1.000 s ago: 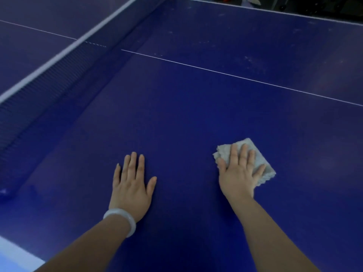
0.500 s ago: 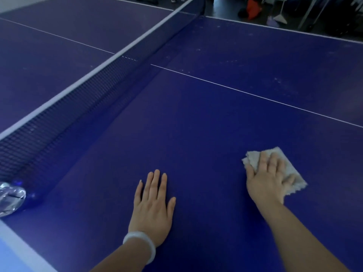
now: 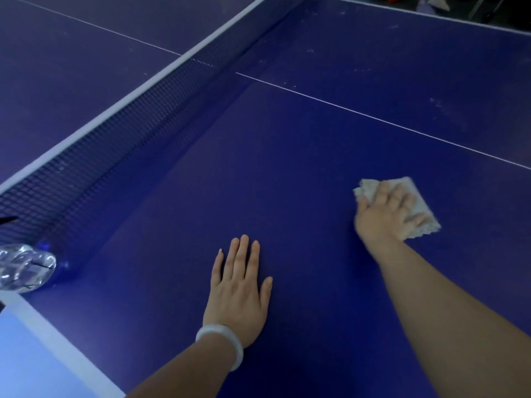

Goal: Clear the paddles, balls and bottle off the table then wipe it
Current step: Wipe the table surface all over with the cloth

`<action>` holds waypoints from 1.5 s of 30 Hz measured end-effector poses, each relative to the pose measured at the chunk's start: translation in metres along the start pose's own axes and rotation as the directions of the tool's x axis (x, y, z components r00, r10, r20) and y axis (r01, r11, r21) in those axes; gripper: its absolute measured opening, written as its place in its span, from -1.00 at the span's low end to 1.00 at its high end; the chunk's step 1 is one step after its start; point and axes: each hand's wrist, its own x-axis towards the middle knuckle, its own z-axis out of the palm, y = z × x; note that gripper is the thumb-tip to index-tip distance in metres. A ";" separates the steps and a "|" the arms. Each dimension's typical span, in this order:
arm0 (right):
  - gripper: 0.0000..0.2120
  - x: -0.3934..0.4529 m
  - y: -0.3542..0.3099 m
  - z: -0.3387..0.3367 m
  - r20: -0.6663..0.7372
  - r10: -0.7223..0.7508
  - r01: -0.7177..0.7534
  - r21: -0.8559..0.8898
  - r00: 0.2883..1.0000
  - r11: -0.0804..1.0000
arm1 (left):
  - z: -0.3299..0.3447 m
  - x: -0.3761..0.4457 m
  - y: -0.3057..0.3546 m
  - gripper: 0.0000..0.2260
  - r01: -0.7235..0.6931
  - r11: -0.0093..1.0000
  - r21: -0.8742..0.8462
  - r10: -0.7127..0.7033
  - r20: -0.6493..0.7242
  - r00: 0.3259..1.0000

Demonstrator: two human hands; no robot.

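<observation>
Bottle: we've got a clear plastic bottle [image 3: 24, 271] at the left edge of the frame, by the net's [image 3: 120, 133] near end. Cut off by the frame, so its long axis and contents, can't tell.
Right hand: our right hand [image 3: 386, 215] is right of centre, fingers spread flat, pressing a folded pale cloth [image 3: 418, 211] onto the table [image 3: 287, 173].
Left hand: our left hand [image 3: 238, 291] lies lower centre, palm down, fingers straight and close together.
Wrist: white bangle [image 3: 227, 341].
</observation>
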 end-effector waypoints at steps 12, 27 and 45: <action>-0.34 -0.097 0.119 0.015 -0.018 -0.152 0.151 -0.033 0.988 0.988 | -0.002 -0.002 0.001 -0.37 -0.014 1.000 -0.013 0.014 -0.013 1.000; -0.29 -0.171 0.112 0.033 0.071 -0.373 0.379 -0.117 0.925 0.918 | -0.001 -0.026 0.024 -0.39 -0.093 0.994 0.061 0.093 -0.006 0.996; -0.46 -0.269 0.281 0.034 -0.118 0.305 -0.297 0.079 0.945 0.952 | 0.026 -0.141 0.102 -0.33 -0.039 0.995 0.088 0.039 0.002 0.999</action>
